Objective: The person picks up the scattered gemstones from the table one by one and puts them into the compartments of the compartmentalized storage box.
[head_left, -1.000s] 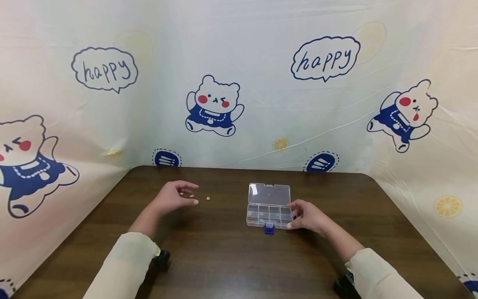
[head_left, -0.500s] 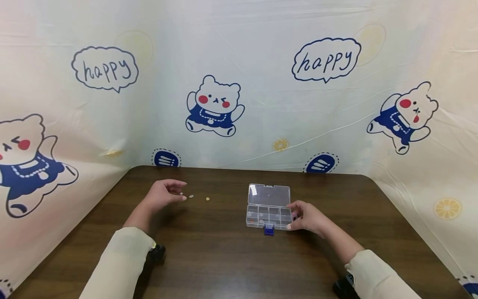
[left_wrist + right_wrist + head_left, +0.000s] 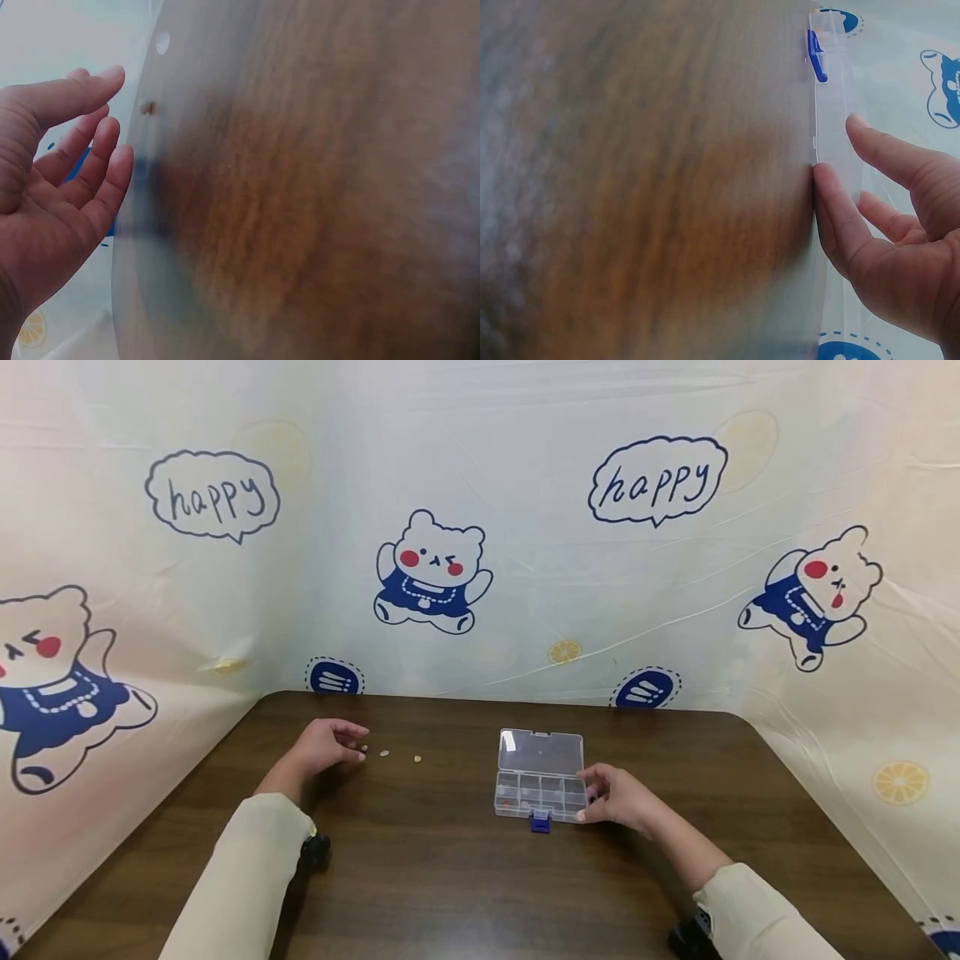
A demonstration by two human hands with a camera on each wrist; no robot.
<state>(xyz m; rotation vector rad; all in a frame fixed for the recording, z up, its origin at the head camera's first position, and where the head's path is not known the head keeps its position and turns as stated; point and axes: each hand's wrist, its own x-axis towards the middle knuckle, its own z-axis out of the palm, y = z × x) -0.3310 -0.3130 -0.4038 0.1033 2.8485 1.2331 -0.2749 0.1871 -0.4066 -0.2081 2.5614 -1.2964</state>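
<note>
My left hand (image 3: 324, 745) hovers at the table's far left, thumb and fingers loosely bent and apart. Just off its fingertips lies a small bead-like piece (image 3: 365, 748); the left wrist view shows this piece (image 3: 147, 107) apart from the fingers. Farther right lie a pale flat piece (image 3: 385, 752) and a yellowish piece (image 3: 417, 759). A clear plastic compartment box (image 3: 541, 800) stands right of centre, its lid (image 3: 540, 750) raised behind it. My right hand (image 3: 617, 794) holds the box's right end between thumb and fingers. Small reddish and pale bits sit in the left compartments.
The brown wooden table (image 3: 450, 877) has rounded far corners. A printed cloth (image 3: 540, 560) hangs behind it and along both sides. The box's blue latch (image 3: 540, 822) hangs down at its front.
My left hand has drawn back to the left, away from the yellowish and pale pieces, bringing its fingertips near the leftmost piece. My right hand and the box stay in place.
</note>
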